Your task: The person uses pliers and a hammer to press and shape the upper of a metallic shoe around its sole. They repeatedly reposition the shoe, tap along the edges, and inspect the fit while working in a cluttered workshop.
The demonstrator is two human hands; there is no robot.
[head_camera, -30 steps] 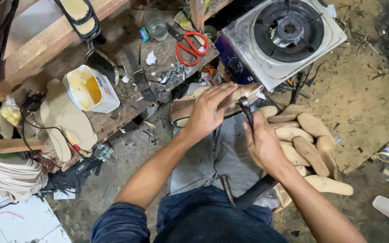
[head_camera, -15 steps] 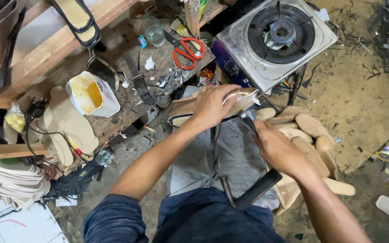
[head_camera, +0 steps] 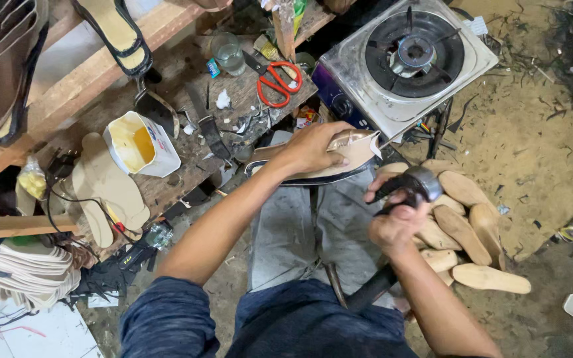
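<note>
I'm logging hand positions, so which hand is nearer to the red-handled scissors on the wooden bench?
Left. The left hand presses on the shoe just below the red-handled scissors. The right hand, holding a dark metal tool, is lower and further right.

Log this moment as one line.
left hand: pressing shoe on lap | right hand: gripping hammer beside shoe | stove ahead

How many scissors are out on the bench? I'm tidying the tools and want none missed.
1: the red-handled scissors lie on the wooden bench beside the gas stove, near the drinking glass. Others may be hidden under clutter.
</note>
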